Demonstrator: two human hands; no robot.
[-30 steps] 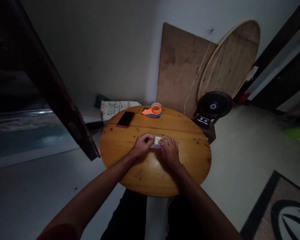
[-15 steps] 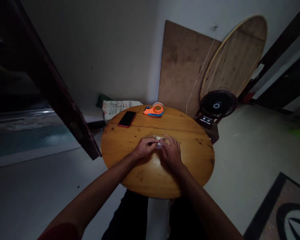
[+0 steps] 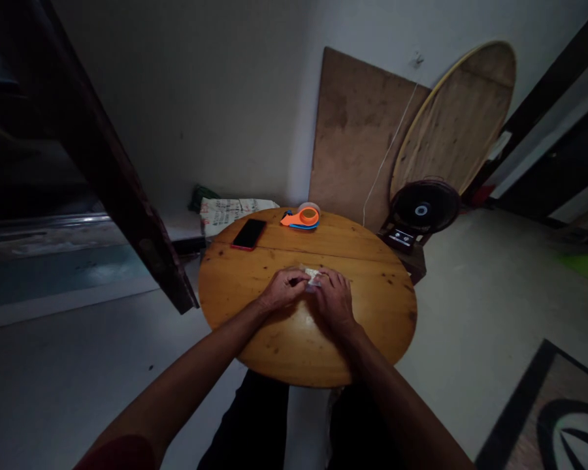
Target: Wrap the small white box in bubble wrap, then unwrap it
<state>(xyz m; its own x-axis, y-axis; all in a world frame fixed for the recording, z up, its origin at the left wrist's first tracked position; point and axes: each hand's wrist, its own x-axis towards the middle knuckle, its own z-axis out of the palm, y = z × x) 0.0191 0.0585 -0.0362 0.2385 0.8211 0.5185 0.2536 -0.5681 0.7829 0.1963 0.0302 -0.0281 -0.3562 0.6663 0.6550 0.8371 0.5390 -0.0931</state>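
Note:
Both of my hands rest together on the middle of a round wooden table point(image 3: 372, 320). My left hand point(image 3: 283, 288) is curled, its fingertips pinching a small pale object point(image 3: 313, 275) that looks like a little packet. My right hand point(image 3: 334, 299) lies over the same object with its fingers bent down on it. Most of the object is hidden between the two hands, so I cannot make out what it is.
A dark phone in a red case point(image 3: 248, 234) and an orange and blue tape dispenser point(image 3: 302, 217) lie at the table's far edge. Behind stand a brown board point(image 3: 357, 130), a round wooden tabletop point(image 3: 455, 117), a black fan point(image 3: 423, 210), and a printed sack point(image 3: 225, 212).
My hands stay on the small object and shift only slightly. The view itself has wobbled a little.

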